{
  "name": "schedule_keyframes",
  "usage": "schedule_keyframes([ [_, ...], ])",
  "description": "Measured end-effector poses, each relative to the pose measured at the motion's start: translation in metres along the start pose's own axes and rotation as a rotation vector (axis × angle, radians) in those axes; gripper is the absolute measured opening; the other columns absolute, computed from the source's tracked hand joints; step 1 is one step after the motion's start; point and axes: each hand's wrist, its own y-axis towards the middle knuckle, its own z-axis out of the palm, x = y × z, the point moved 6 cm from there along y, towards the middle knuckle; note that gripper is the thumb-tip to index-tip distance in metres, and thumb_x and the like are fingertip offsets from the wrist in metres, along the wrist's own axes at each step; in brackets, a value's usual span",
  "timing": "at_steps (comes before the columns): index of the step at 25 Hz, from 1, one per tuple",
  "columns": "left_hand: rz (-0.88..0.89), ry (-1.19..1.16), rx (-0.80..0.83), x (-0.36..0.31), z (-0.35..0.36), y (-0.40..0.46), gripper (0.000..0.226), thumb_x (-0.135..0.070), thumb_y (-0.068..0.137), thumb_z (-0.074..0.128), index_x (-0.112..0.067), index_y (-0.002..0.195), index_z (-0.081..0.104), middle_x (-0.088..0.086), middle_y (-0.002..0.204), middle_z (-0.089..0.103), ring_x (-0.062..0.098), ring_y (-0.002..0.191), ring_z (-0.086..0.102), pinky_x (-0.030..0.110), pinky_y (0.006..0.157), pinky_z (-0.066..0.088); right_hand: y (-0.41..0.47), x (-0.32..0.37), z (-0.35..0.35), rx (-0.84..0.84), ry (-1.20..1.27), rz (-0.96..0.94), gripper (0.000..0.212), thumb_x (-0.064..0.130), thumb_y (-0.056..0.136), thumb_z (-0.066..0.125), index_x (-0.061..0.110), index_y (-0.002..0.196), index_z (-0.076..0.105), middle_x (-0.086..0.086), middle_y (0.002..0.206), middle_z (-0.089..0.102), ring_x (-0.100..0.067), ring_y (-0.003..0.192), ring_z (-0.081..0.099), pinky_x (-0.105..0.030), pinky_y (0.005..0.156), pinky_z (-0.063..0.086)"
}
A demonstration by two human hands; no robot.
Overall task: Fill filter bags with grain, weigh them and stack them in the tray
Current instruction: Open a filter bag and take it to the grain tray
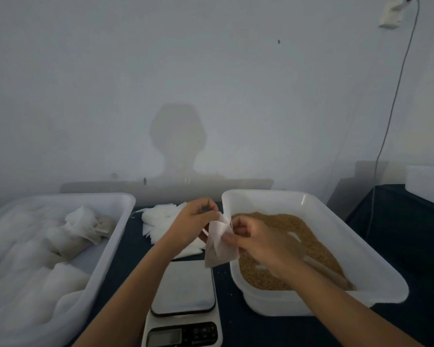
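Between white plastic tray of filled bags and white tub of brown grain, above steel-topped scale, both hands pinch thin white filter bag. Left hand and right hand grip its mouth; bag looks light, limp, tearable, best held by top edge.

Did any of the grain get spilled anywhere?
Yes, a little. A few stray grains lie on the dark table between the scale and the grain tub. Nothing else looks odd.

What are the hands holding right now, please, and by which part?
Both the left hand and right hand pinch a filter bag at its top edge.
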Motion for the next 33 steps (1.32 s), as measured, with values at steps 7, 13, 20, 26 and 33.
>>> schedule_keyframes([
  [7, -0.074, -0.191, -0.158, 0.056, -0.033, -0.054, 0.032, -0.041, 0.095, 0.043, -0.015, 0.090, 0.059, 0.001, 0.082, 0.065, 0.016, 0.077, 0.063, 0.024, 0.068, 0.053, 0.000, -0.011, 0.058, -0.240, 0.002, 0.022, 0.015, 0.017, 0.094, 0.058, 0.011, 0.081, 0.061, -0.005, 0.081, 0.066, -0.015, 0.075, 0.061, -0.025, 0.066, 0.048],
  [13, 0.046, 0.053, -0.298, 0.090, -0.051, -0.075, 0.030, -0.013, 0.081, 0.072, -0.007, 0.058, 0.053, 0.001, 0.053, 0.046, 0.009, 0.052, 0.042, 0.022, 0.052, 0.035, -0.001, -0.042, 0.091, -0.314, 0.126, 0.046, 0.025, 0.010, 0.095, 0.053, 0.009, 0.070, 0.050, -0.003, 0.064, 0.049, -0.013, 0.062, 0.045, -0.025, 0.060, 0.037],
  [20, 0.069, 0.051, -0.470, 0.103, -0.053, -0.081, 0.027, -0.015, 0.072, 0.080, -0.016, 0.056, 0.058, -0.003, 0.053, 0.057, 0.005, 0.049, 0.049, 0.016, 0.050, 0.042, 0.002, -0.053, 0.103, -0.189, 0.103, -0.134, 0.019, 0.021, 0.093, 0.059, 0.001, 0.092, 0.060, -0.013, 0.087, 0.063, -0.020, 0.080, 0.060, -0.033, 0.072, 0.050],
  [26, 0.001, 0.056, -0.478, 0.119, -0.050, -0.081, 0.034, -0.015, 0.068, 0.082, -0.015, 0.055, 0.050, -0.005, 0.047, 0.049, 0.003, 0.046, 0.043, 0.014, 0.047, 0.038, 0.011, -0.067, 0.098, -0.216, 0.116, -0.147, 0.006, 0.011, 0.089, 0.063, 0.015, 0.090, 0.067, -0.003, 0.087, 0.069, -0.014, 0.083, 0.064, -0.028, 0.075, 0.052],
  [33, -0.010, 0.100, -0.432, 0.125, -0.058, -0.081, 0.023, -0.012, 0.076, 0.077, -0.022, 0.083, 0.057, -0.008, 0.070, 0.066, 0.002, 0.059, 0.056, 0.018, 0.057, 0.046, 0.018, -0.066, 0.098, -0.214, -0.035, -0.247, 0.017, 0.007, 0.093, 0.055, 0.020, 0.091, 0.066, 0.009, 0.087, 0.066, -0.002, 0.085, 0.060, -0.015, 0.077, 0.044],
])
